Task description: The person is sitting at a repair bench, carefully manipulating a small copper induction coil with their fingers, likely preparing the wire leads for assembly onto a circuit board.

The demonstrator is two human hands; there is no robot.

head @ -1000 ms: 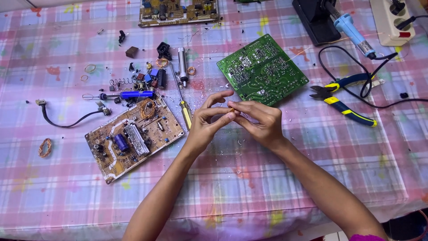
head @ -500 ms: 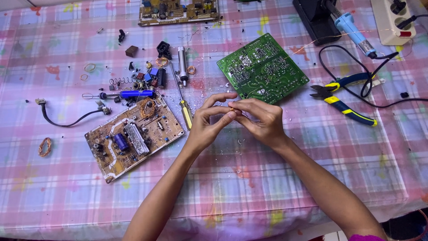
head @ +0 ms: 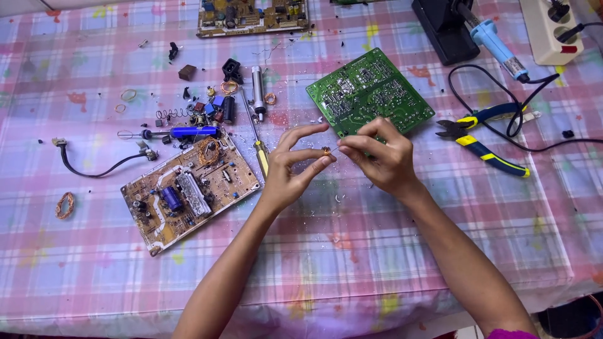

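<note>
Seemingly midway, the left hand (head: pixel 292 166) pinches a small copper coil (head: pixel 326 151) between thumb and fingers above the table (head: pixel 377 263), while the right hand (head: pixel 380 157) pinches its fine wire, the green circuit board (head: pixel 369 92) lying just beyond.

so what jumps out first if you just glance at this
The two bare hands meeting mid-table: the left hand pinches a small copper coil while the right hand closes in on it from the other side. Just behind them lies a green circuit board, and to the left a tan circuit board crowded with parts. Blue-and-yellow pliers lie at the right on the pink plaid tablecloth.
</note>
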